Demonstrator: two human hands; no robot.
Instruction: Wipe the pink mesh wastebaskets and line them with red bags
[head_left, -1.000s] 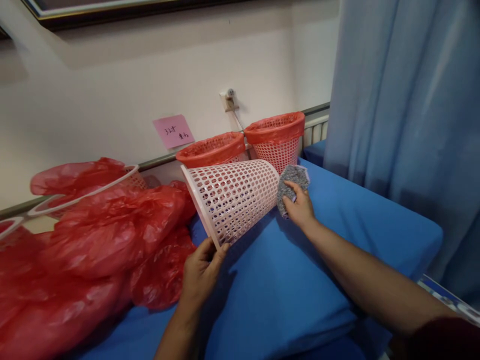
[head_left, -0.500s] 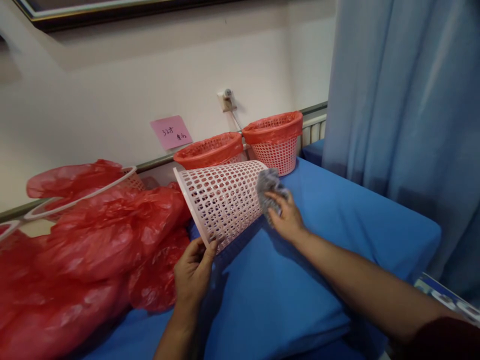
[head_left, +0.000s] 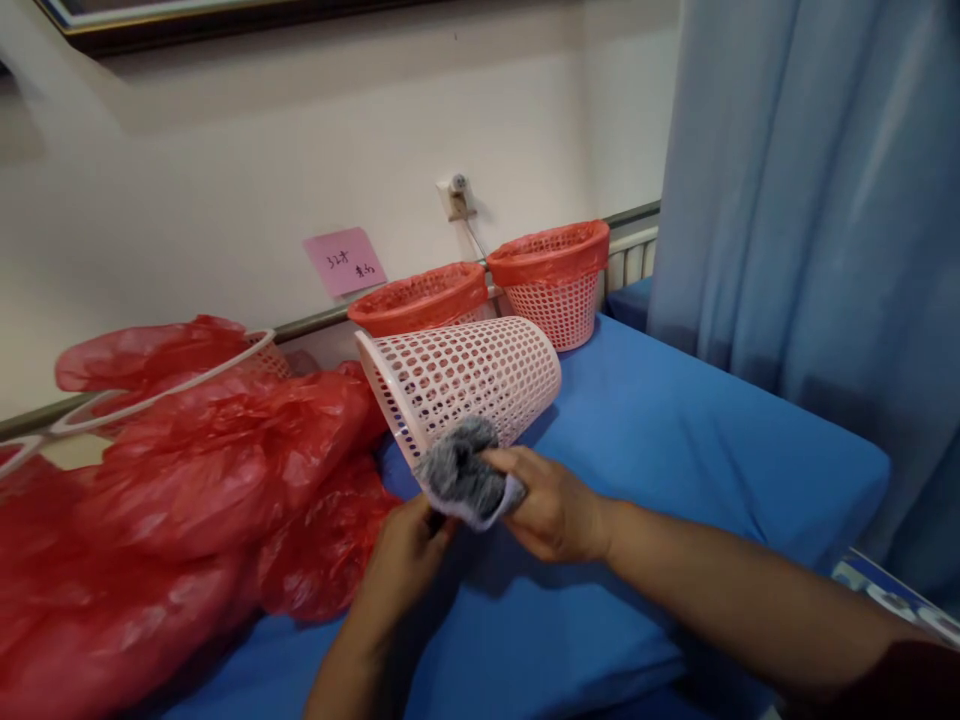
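The right fingers (head_left: 516,462) are bent closed around a grey, fluffy cloth with a pale edge (head_left: 465,470); this cloth is against the underside of a pale pink, perforated plastic basket (head_left: 480,375), close to its mouth. The left fingers are also closed, at the lowest part of the rim, where they seem to pinch it; the cloth covers part of this grip.

The basket lies on its side, at about eleven o'clock from the right fingers and one o'clock from the left. Its long axis goes from almost nine o'clock, the open mouth, to almost three, the base. The left hand (head_left: 411,552) is nearer to the mouth, the right hand (head_left: 559,508) nearer to the base.

Farther out, crumpled red plastic bags (head_left: 202,480) are at nine o'clock, and a pink basket lined with red plastic (head_left: 555,310) stands at one o'clock, on the blue cloth cover (head_left: 720,440).
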